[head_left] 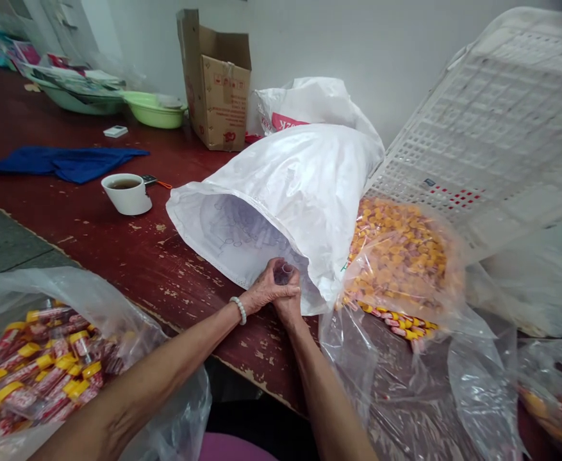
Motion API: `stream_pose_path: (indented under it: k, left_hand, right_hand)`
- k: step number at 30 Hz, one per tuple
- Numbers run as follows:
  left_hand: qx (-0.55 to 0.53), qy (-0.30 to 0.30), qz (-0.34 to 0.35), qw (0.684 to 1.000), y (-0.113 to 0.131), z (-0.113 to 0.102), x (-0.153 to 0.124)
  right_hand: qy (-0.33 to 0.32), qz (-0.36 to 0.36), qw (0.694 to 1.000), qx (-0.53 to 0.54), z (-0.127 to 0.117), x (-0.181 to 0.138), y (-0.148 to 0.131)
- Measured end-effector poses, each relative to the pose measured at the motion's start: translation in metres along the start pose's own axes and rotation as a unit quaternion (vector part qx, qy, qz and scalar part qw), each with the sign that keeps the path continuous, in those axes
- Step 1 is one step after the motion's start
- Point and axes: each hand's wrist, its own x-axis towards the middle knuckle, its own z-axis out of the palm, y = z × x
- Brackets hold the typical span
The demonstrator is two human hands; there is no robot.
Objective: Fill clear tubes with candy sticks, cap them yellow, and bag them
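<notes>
Clasping one clear tube (285,270): left hand (263,287), right hand (288,302), at one white sack's (300,173) mouth.

Tubes (264,235) in sack (304,166) indistinct, crate (502,109) cut off

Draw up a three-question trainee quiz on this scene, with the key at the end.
1. Short answer: which wrist wears the beaded bracelet?
2. Multiple choice: where are the left hand and right hand?
a) Inside the cardboard box
b) At the mouth of the white sack
c) Around the white cup
3. Fill in: the capped tubes in the clear plastic bag at lower left have ____ caps.

Key: 1. the left; 2. b; 3. yellow.
</notes>
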Motion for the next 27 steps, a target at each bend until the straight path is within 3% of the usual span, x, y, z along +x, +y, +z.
stream_pose_path:
  k: [4, 11, 15, 18, 20, 22, 24, 27]
  left_hand:
    - [0.097, -0.025, 0.036, 0.994, 0.0, 0.003, -0.006]
    - [0.225, -0.007, 0.067, 0.972, 0.002, 0.014, -0.008]
    - [0.255, 0.023, 0.072, 0.964, -0.001, 0.017, -0.003]
    - [0.297, 0.013, 0.084, 0.951, -0.003, 0.018, -0.001]
    - [0.32, 0.01, 0.094, 0.943, -0.004, 0.018, 0.0]
    - [0.327, 0.008, 0.102, 0.939, -0.004, 0.018, -0.001]
    - [0.328, 0.002, 0.105, 0.939, -0.004, 0.018, -0.002]
    - [0.339, 0.015, 0.098, 0.935, -0.003, 0.018, -0.004]
  right_hand:
    - [-0.012, 0.046, 0.993, -0.111, -0.018, -0.018, -0.001]
    - [-0.137, -0.03, 0.934, -0.329, -0.036, -0.043, -0.011]
    - [-0.15, -0.042, 0.956, -0.248, -0.054, -0.065, -0.036]
    - [-0.113, -0.087, 0.983, -0.118, -0.098, -0.084, -0.043]
    - [0.005, -0.053, 0.993, -0.104, -0.139, -0.092, -0.03]
    - [0.125, 0.022, 0.98, -0.152, -0.178, -0.092, 0.0]
    - [0.15, 0.121, 0.951, -0.24, -0.207, -0.086, 0.04]
    - [0.159, 0.157, 0.931, -0.288, -0.227, -0.067, 0.096]
